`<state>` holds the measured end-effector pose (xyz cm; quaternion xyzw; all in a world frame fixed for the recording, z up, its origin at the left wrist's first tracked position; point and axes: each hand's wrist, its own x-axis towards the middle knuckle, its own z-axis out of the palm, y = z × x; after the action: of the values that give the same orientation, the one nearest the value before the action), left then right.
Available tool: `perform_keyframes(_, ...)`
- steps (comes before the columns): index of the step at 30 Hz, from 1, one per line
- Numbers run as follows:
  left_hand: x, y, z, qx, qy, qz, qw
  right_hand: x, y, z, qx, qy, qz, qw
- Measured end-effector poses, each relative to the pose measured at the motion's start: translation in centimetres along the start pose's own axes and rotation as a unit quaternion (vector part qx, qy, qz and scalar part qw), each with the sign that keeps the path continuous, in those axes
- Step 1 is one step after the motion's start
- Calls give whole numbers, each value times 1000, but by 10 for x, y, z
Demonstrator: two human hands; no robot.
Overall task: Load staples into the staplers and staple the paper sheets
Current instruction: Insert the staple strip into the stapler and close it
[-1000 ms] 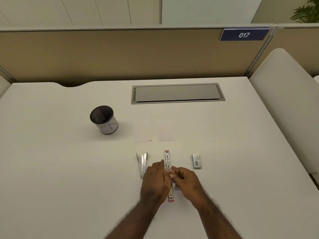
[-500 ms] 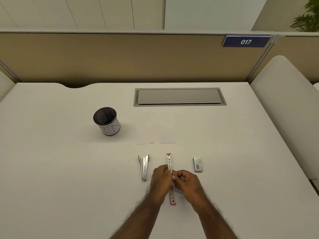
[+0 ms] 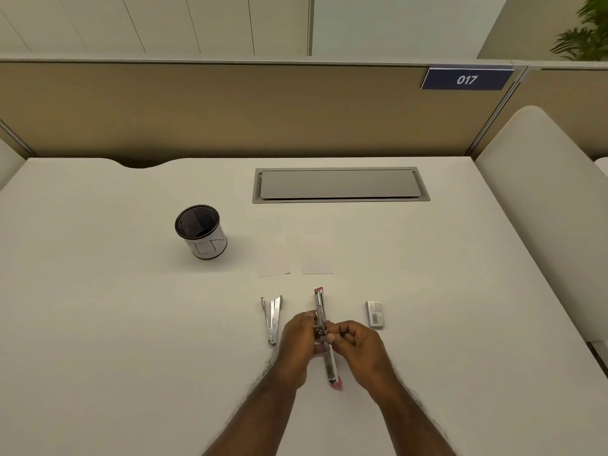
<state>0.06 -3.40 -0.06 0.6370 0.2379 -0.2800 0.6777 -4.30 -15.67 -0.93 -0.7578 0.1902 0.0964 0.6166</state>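
Observation:
A pink-tipped stapler [image 3: 320, 306] lies opened out flat along the table, pointing away from me. My left hand [image 3: 297, 343] grips its middle from the left. My right hand [image 3: 357, 348] pinches at the same hinge area from the right; whether it holds staples is too small to tell. A second, silver stapler [image 3: 273, 319] lies partly open to the left, untouched. A small staple box [image 3: 374, 314] rests to the right. Two small white paper sheets [image 3: 273, 256] [image 3: 317, 256] lie side by side beyond the staplers.
A black mesh pen cup [image 3: 201, 232] stands at the left. A grey cable hatch [image 3: 340, 185] is set into the table's far middle. A beige partition runs behind, and a white chair back [image 3: 539, 205] borders the right side.
Both hands stay at the pink stapler's middle, fingers shifting slightly. The view has tipped a little, so everything sits lower in frame.

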Motion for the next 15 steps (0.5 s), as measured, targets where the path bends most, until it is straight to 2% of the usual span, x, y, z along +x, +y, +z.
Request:
perform_keyframes(8,3,4,-8,-55,-52,-57,996,-3,-5,-9,81,6,34,996)
perform_keyframes(15,0,9,-16,-75,-122,-65,988,-7,-20,-21,88,17,38,995)
